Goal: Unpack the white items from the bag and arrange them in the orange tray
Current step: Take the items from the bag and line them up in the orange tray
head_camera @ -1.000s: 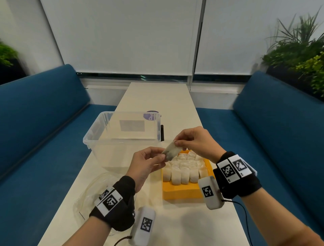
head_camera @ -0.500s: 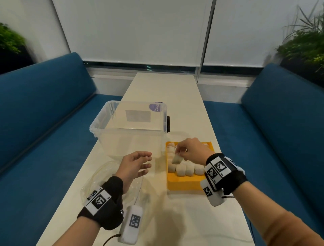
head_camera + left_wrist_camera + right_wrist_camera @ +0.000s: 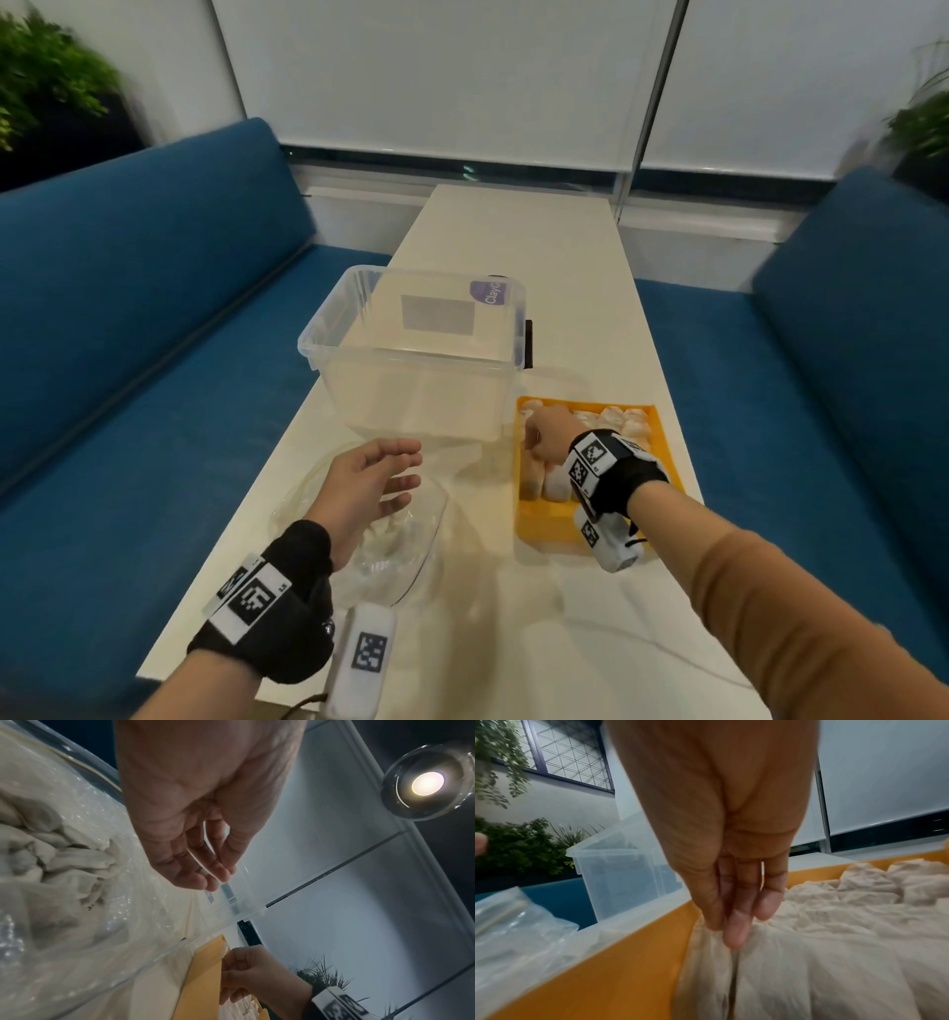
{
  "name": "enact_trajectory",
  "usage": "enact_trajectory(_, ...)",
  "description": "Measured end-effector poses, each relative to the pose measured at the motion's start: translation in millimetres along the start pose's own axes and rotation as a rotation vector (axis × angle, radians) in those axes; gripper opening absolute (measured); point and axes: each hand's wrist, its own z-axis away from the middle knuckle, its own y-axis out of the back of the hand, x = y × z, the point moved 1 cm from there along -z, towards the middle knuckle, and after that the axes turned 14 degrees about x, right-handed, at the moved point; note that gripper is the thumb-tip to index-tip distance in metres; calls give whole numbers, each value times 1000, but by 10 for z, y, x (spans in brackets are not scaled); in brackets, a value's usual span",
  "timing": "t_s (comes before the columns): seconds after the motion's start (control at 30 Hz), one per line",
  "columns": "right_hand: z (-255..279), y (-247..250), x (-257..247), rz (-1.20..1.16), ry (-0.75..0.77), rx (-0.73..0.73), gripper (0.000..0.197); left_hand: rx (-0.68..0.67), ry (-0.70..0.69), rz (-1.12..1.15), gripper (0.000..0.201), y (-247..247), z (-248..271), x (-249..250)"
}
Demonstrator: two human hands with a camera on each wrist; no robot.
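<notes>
The orange tray point(image 3: 544, 529) lies on the table's right side, with rows of white rolled items point(image 3: 557, 488) in it. My right hand point(image 3: 547, 437) reaches down at the tray's left edge. In the right wrist view its thumb and fingertips point(image 3: 731, 929) pinch the top of a white item point(image 3: 706, 973) standing against the orange wall point(image 3: 628, 963). My left hand point(image 3: 375, 483) hovers, fingers relaxed and holding nothing, over the clear plastic bag point(image 3: 405, 555). Several white items point(image 3: 51, 852) still show inside the bag.
A clear plastic bin point(image 3: 416, 360) stands just behind the bag and left of the tray, with a small black object point(image 3: 528, 343) at its right side. Blue benches point(image 3: 128, 334) run along both long edges of the narrow table point(image 3: 518, 246).
My right hand carried the white item from mid-air down into the tray's left side. My left hand let go of it and drew back over the bag.
</notes>
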Motion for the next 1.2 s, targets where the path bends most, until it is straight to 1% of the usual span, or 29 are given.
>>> enact_trajectory(0.1,-23,-6,-3,-30,-10,38,17,7,3,6,18,45,4,-12)
enact_trajectory(0.2,5,31,-15,-52,-17,47,19,16,-7,4,18,79,6,-15)
enact_trajectory(0.27,79,134,-32,-83,-41,44,20,14,-25,-6,18,118,-1,-15)
enact_trajectory(0.33,168,258,-44,-130,-69,90,18,22,-67,-34,17,187,-19,-16)
enact_trajectory(0.4,317,389,-102,-211,-78,191,15,67,-170,-111,17,295,-46,-20)
enact_trajectory(0.47,532,490,-246,-335,-47,288,12,154,-354,-291,22,425,-84,-32)
enact_trajectory(0.53,773,520,-492,-460,15,303,10,260,-536,-566,28,549,-130,-63)
enact_trajectory(0.57,852,468,-609,-496,52,287,10,303,-593,-705,28,600,-160,-91)
enact_trajectory(0.6,908,379,-726,-511,84,265,12,329,-614,-825,25,646,-187,-127)
enact_trajectory(0.63,944,258,-835,-496,102,240,14,333,-594,-924,21,682,-212,-173)
enact_trajectory(0.67,963,112,-934,-470,102,213,17,318,-535,-987,16,717,-230,-226)
enact_trajectory(0.7,972,-44,-1019,-450,81,180,21,286,-447,-1012,14,750,-242,-289)
enact_trajectory(0.73,984,-181,-1100,-438,41,144,24,244,-353,-1010,19,785,-260,-364)
enact_trajectory(0.8,1002,-408,-1223,-419,-62,90,34,146,-187,-965,41,845,-280,-505)
enact_trajectory(0.83,997,-506,-1264,-414,-106,68,40,107,-136,-936,51,861,-273,-544)
enact_trajectory(0.9,978,-660,-1322,-425,-161,9,58,65,-130,-871,65,889,-252,-564)
enact_trajectory(0.97,946,-774,-1343,-470,-184,-29,78,26,-203,-774,77,902,-243,-543)
enact_trajectory(1.03,907,-839,-1342,-498,-202,-9,91,-22,-269,-593,83,920,-228,-500)
enact_trajectory(1.1,880,-875,-1333,-510,-209,18,96,-74,-258,-375,85,951,-227,-491)
enact_trajectory(1.13,884,-891,-1335,-501,-208,14,97,-88,-247,-324,86,976,-237,-505)
enact_trajectory(1.17,888,-910,-1340,-484,-209,8,97,-95,-243,-333,86,1008,-257,-537)
enact_trajectory(1.2,894,-926,-1348,-468,-208,9,96,-98,-244,-404,85,1045,-282,-569)
